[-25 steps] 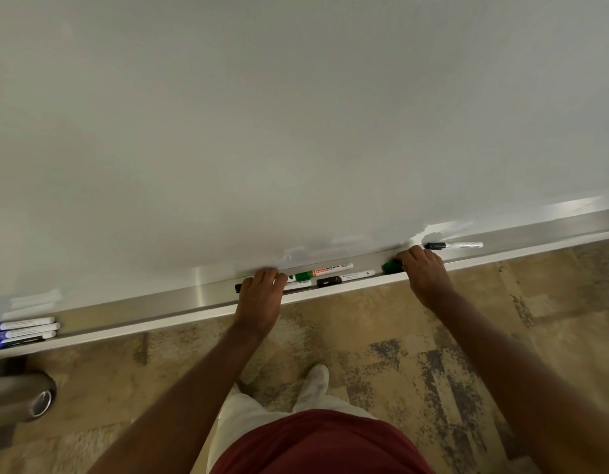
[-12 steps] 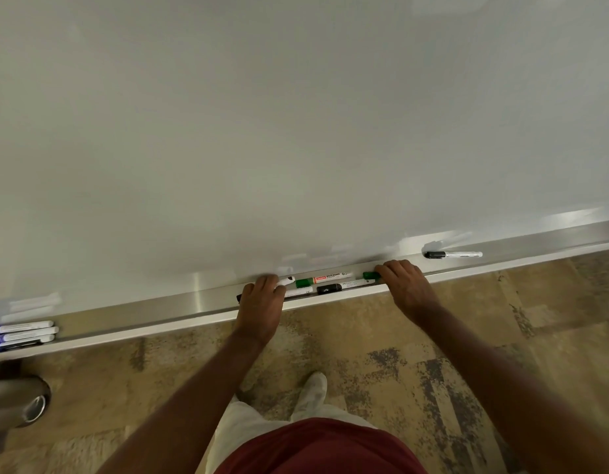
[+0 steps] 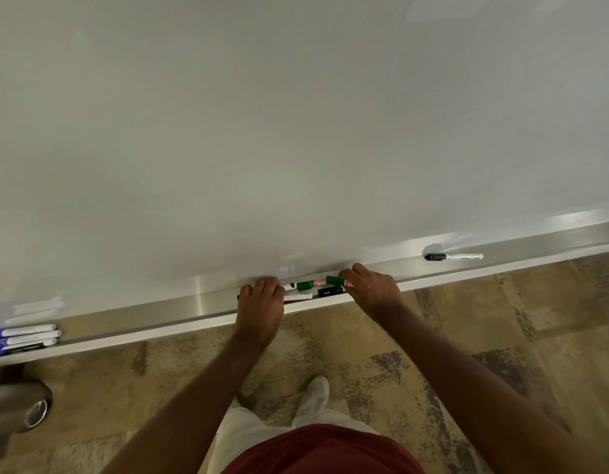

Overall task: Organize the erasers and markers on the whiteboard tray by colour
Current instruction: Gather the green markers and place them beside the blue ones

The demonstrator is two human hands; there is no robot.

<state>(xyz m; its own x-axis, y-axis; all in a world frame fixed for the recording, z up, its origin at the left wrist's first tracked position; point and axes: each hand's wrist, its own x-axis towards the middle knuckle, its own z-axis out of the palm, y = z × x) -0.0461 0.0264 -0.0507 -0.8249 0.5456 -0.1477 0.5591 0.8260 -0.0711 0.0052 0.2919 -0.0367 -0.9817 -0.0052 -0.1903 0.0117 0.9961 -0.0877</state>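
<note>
On the long silver metal tray (image 3: 166, 311), mid-length, the right hand (image 3: 371, 290) pinches a green-capped white marker (image 3: 335, 280) while the left hand (image 3: 260, 302) lies curled over black-capped white markers (image 3: 330, 291). Crowded pens could roll off the front edge. The left fingertips' grip is hidden — I cannot tell it.

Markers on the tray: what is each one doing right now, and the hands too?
Left hand: resting on the tray, over a black marker's end.
Right hand: fingers on a green marker.
Second green marker: capped, lying in the tray.
Black marker by the right hand: capped, lying flat.
Lone black marker: capped, apart on the right.
Blue markers: capped, grouped at far left.
</note>
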